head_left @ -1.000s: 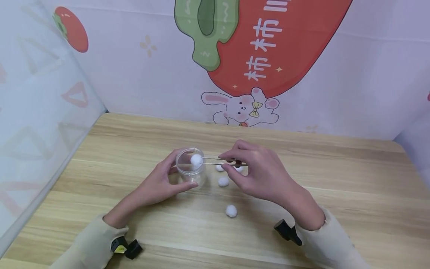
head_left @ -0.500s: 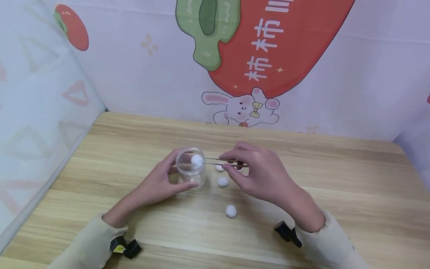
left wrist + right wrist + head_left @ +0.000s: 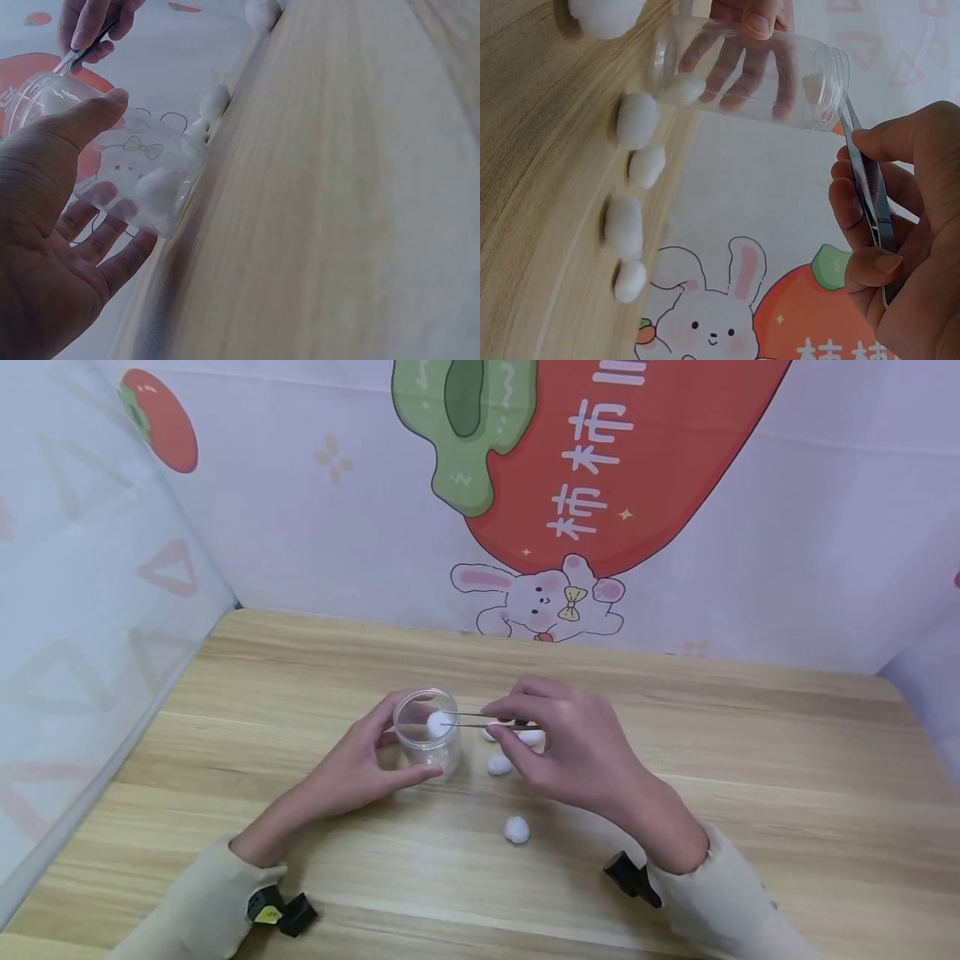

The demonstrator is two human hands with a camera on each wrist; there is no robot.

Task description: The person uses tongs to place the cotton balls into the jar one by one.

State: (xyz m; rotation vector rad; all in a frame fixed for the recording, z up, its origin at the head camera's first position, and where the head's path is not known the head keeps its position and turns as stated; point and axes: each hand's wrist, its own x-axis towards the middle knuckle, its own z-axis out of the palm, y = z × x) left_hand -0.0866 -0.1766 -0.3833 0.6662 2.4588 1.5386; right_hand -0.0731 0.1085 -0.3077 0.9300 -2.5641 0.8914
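Observation:
A clear plastic jar (image 3: 427, 747) stands upright on the table, gripped by my left hand (image 3: 367, 760), thumb in front and fingers behind. My right hand (image 3: 573, 739) pinches metal tweezers (image 3: 874, 195), their tips at the jar's mouth. Just inside the mouth is a cotton ball (image 3: 438, 724) close to the tips; I cannot tell whether they still grip it. Another cotton ball (image 3: 686, 88) lies at the jar's bottom, seen through the wall in both wrist views. To the jar's right, a loose cotton ball (image 3: 498, 765) lies below the tweezers.
Nearer the front of the wooden table (image 3: 337, 877) lies a cotton ball (image 3: 516, 830). Two more cotton balls (image 3: 531, 737) are partly covered by the right hand and tweezers. A printed cloth (image 3: 300, 527) hangs behind the table, and another at the left side.
The right hand has shifted slightly left with the tweezers. The cotton ball at the mouth sits a little lower in the jar. The left hand and jar have stayed put.

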